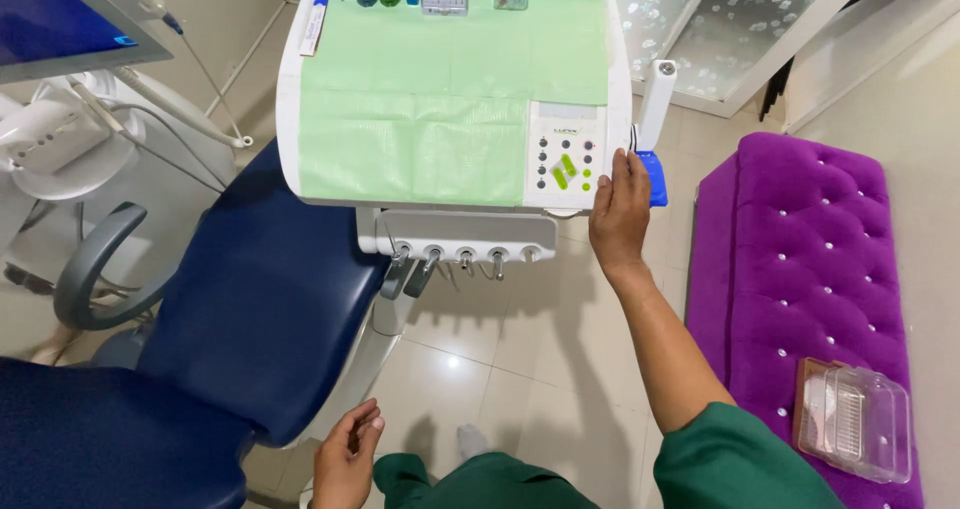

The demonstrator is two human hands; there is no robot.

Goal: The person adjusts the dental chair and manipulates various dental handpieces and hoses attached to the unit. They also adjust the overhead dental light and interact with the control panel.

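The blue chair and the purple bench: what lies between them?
In the head view, bare tiled floor separates the blue chair from the purple bench; the person's right arm reaches above it.

Right hand (620, 209) grips the white instrument tray's (290, 119) right edge; left hand (347, 459) hangs free.

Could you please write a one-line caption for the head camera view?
Right hand grips the blue handle of a dental instrument tray above a navy chair; left hand hangs free.

instrument tray (450, 184) over chair (250, 309), right hand (620, 209) on tray's right edge, bench (800, 249) right, left hand (348, 459) below chair
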